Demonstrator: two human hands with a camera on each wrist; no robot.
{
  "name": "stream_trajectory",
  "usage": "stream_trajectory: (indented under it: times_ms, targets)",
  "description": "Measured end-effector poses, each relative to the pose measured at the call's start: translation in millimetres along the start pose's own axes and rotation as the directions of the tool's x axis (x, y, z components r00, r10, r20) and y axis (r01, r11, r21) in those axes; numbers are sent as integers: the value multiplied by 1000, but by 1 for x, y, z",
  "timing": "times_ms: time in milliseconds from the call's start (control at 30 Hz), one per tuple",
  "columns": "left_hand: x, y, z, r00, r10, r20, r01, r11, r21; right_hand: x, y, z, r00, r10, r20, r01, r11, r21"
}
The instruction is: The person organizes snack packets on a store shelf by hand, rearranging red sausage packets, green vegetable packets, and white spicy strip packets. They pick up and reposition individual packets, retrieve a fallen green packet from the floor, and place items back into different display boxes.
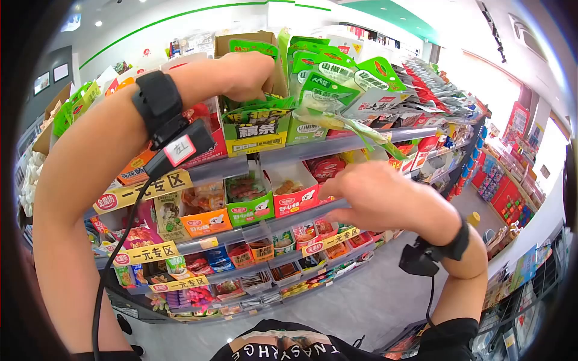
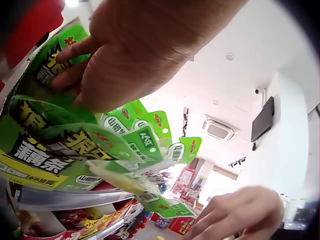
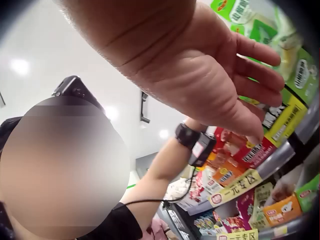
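My left hand (image 1: 248,73) reaches down into a display box (image 1: 256,133) of green snack packets on the top shelf. In the left wrist view, its fingers (image 2: 67,77) lie loosely extended against a packet (image 2: 48,67) at the back of the box. Other green packets (image 2: 75,142) lean at the front and partly hide the thumb. My right hand (image 1: 379,195) hovers before the shelf with relaxed, spread fingers, holding nothing. Near it, a long pale packet with a green end (image 1: 361,129) sticks out over the shelf edge.
Lower tiers hold small snack boxes, such as an orange one (image 1: 206,224) and a green one (image 1: 251,207). Yellow price strips (image 1: 143,191) run along the shelf edges. More bagged snacks (image 1: 424,87) stand at the right. Grey floor (image 1: 385,286) shows below.
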State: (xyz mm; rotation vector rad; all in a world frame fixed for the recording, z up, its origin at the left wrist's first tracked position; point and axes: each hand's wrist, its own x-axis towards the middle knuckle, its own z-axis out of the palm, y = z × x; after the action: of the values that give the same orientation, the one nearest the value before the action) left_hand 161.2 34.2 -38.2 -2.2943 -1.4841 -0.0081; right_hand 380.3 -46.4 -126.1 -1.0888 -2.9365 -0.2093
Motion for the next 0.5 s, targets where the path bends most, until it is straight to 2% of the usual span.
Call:
stream_trajectory:
  times_ms: [67,167,233,267,333,367,467,500]
  targets:
    - [-1,2,-2,998,-58,-23,58,997,40,10,17,34,998,39,52,-39,999,8]
    - [4,-19,-8,988,-59,-145,65,997,43,22,51,68,981,95,-169,-92,995,25]
    - [-1,-27,-17,975,-107,-194,117,992,41,27,62,62,916,191,-353,-157,980,124]
    - [-7,-28,-17,973,-105,-207,98,994,-47,31,67,57,868,242,-433,-180,967,179]
    - [-20,-26,-14,995,-36,-90,33,999,-30,38,76,41,815,251,-523,-159,964,215]
    - [-25,-26,-13,1000,-2,-29,1,1000,-28,42,77,32,787,255,-562,-146,962,232]
    - [-28,-23,-14,996,-53,-66,51,998,-38,55,71,-8,786,324,-527,-259,946,195]
    - [-28,-21,-15,997,-62,-45,61,998,-13,64,71,-11,752,284,-595,-249,958,142]
